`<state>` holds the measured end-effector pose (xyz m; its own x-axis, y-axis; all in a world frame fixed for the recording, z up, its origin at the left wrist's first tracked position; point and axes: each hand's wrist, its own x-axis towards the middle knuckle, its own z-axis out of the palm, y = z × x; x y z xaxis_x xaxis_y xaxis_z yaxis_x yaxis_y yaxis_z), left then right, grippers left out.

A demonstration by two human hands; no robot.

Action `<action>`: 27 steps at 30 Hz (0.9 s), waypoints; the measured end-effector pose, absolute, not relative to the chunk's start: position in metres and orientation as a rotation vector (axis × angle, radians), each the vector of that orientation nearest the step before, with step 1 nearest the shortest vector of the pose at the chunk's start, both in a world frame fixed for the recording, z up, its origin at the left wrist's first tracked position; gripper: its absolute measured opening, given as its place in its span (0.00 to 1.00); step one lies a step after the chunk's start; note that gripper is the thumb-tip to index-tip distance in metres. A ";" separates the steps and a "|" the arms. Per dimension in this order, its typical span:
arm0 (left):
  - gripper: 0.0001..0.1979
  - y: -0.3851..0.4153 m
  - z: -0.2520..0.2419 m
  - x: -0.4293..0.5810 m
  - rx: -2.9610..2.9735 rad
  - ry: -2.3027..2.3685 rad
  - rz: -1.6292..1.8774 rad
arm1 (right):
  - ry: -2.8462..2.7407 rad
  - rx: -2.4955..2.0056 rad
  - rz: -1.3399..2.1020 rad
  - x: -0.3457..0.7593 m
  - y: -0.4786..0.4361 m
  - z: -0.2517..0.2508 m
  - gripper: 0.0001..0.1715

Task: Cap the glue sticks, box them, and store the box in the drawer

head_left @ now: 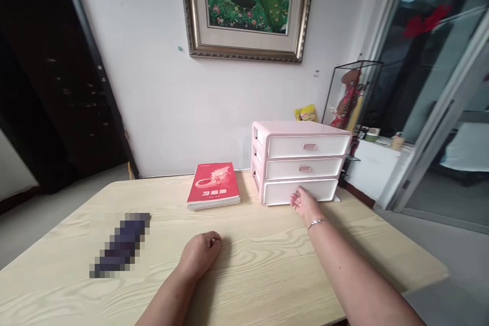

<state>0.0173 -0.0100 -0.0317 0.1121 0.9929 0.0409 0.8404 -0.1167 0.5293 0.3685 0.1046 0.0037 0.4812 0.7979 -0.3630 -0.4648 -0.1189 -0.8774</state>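
The right hand [304,206] has its fingers bent at the front of the bottom drawer [277,193], though I cannot tell whether they grasp its handle; the left hand [199,253] rests loosely clenched on the table [263,275]. The pink-and-white drawer unit [296,128] stands at the table's back, right of a red book [214,183], below a framed picture [244,48].

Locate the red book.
In the head view, the red book lies on the table near the wall, left of the pink-and-white drawer unit, beyond the left hand.
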 end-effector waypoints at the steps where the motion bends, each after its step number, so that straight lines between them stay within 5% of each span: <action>1: 0.14 -0.010 -0.031 0.018 2.026 1.789 0.565 | -0.338 -1.296 1.104 0.369 0.106 0.004 0.14; 27: 0.14 -0.004 -0.042 0.005 2.020 1.691 0.484 | -0.486 -1.475 1.040 0.392 -0.018 0.006 0.07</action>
